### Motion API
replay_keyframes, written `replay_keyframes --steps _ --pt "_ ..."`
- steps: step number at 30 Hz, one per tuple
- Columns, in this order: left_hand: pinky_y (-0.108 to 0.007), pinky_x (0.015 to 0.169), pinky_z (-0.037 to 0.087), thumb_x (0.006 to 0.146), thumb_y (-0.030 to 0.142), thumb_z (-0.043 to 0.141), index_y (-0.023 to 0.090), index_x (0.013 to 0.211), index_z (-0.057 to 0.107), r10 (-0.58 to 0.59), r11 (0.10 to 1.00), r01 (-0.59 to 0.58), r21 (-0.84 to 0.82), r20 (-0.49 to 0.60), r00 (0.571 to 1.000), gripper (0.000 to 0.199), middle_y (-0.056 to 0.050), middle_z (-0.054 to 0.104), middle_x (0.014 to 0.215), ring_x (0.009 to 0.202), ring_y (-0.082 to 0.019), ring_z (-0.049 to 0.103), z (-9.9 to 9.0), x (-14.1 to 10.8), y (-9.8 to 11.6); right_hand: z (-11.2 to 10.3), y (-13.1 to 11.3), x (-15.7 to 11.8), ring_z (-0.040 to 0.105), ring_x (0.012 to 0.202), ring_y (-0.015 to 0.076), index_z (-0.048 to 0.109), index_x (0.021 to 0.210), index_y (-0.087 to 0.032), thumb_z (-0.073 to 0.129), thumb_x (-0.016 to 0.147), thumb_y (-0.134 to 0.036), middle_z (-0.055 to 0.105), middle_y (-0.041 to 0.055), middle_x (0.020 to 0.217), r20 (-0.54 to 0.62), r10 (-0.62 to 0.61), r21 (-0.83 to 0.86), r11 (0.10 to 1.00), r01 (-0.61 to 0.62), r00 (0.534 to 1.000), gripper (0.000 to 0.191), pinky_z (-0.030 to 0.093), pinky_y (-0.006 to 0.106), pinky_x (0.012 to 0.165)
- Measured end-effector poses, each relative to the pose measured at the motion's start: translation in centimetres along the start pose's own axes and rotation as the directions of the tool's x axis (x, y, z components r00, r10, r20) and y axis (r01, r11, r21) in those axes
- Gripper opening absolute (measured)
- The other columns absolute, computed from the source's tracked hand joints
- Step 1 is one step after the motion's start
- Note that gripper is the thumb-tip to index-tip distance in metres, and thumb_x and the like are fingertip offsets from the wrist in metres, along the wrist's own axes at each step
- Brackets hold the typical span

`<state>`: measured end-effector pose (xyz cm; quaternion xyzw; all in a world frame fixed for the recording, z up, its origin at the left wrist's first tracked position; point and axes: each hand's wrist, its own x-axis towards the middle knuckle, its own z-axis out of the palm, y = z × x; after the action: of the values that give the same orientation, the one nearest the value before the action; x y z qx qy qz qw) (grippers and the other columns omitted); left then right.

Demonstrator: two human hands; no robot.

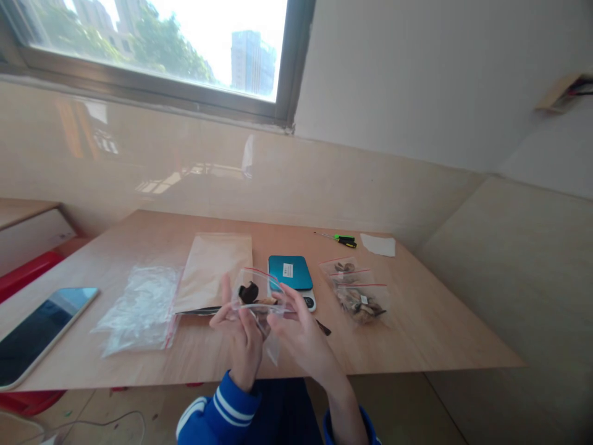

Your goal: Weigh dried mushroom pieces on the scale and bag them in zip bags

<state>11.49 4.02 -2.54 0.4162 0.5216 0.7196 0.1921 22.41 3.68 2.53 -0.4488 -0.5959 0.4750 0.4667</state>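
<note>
Between my two hands is a clear zip bag (252, 278) with a red stripe at its top, and dark brown dried pieces (249, 292) show inside it. My left hand (243, 337) pinches the near side of the bag's mouth, some fingers spread out. On the other side, my right hand (301, 330) grips the bag's right edge between thumb and fingers. Just behind the bag lies a small scale (309, 301) with a blue-green top (290, 272). A thin dark piece (324, 327) lies on the table beside my right hand.
Several filled zip bags (361, 303) lie to the right. On the left are a pile of clear bags (139, 309), a phone (41, 334) and a brown paper bag (215, 266). Screwdrivers (345, 240) and a white paper piece (378, 245) lie at the back of the table (430, 315).
</note>
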Motion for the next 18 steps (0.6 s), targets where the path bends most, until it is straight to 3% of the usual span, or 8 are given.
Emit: replay_keyframes --steps 3,5,8,11,14,18 --pt "-0.056 0.103 0.038 0.093 0.045 0.042 0.023 0.111 0.047 0.163 0.978 -0.135 -0.158 0.181 0.97 0.028 -0.017 0.03 0.154 0.134 -0.029 0.042 -0.3 -0.6 -0.4 0.9 0.2 -0.9 0.057 0.122 0.0239 0.048 0.132 -0.022 0.054 0.089 -0.045 0.062 0.0118 0.129 -0.128 -0.023 0.149 0.988 0.043 0.991 0.049 0.046 0.041 0.103" --pt "-0.055 0.111 0.028 0.094 0.042 0.043 0.023 0.113 0.048 0.188 0.96 -0.141 -0.24 0.185 0.964 0.027 -0.015 0.028 0.155 0.14 -0.028 0.034 -0.8 -0.4 -0.4 1.0 0.0 -1.2 0.061 0.116 0.0239 0.044 0.133 -0.021 0.053 0.09 -0.046 0.065 0.0129 0.124 -0.245 -0.037 0.195 0.977 0.087 0.969 0.051 0.046 0.042 0.103" --pt "-0.047 0.112 0.029 0.093 0.039 0.047 0.024 0.125 0.046 0.008 0.946 0.039 -0.322 0.145 0.989 0.035 -0.013 0.035 0.152 0.134 -0.024 0.043 -1.6 0.8 0.1 0.9 -0.1 -1.8 0.065 0.11 0.0243 0.046 0.119 -0.022 0.057 0.088 -0.047 0.07 0.0129 0.114 -0.348 -0.028 0.265 0.956 0.126 0.937 0.041 0.048 0.043 0.099" --pt "-0.041 0.104 0.039 0.089 0.041 0.053 0.02 0.119 0.055 -0.206 0.903 0.287 -0.319 0.264 0.942 0.037 -0.011 0.059 0.129 0.119 -0.023 0.056 -2.1 1.8 0.5 0.9 0.2 -2.6 0.069 0.102 0.0237 0.048 0.095 -0.024 0.06 0.086 -0.046 0.073 0.0104 0.105 -0.316 0.006 0.319 0.943 0.1 0.949 0.027 0.051 0.041 0.094" --pt "-0.03 0.087 0.047 0.079 0.038 0.066 0.019 0.1 0.062 -0.256 0.882 0.341 -0.325 0.277 0.926 0.028 -0.003 0.068 0.1 0.097 -0.018 0.063 -2.6 1.9 1.1 0.1 0.6 -3.4 0.068 0.104 0.0227 0.054 0.087 -0.022 0.065 0.083 -0.044 0.073 0.0088 0.108 -0.267 -0.003 0.296 0.951 0.085 0.964 0.024 0.051 0.038 0.094" --pt "-0.021 0.07 0.045 0.079 0.038 0.066 0.018 0.083 0.063 -0.275 0.875 0.369 -0.312 0.306 0.911 0.021 0.003 0.061 0.077 0.074 -0.012 0.057 -3.4 1.4 2.1 -2.1 1.1 -4.3 0.07 0.095 0.0249 0.068 0.081 -0.019 0.074 0.073 -0.044 0.076 0.0093 0.097 -0.249 0.046 0.184 0.983 0.001 0.967 0.027 0.053 0.038 0.089"
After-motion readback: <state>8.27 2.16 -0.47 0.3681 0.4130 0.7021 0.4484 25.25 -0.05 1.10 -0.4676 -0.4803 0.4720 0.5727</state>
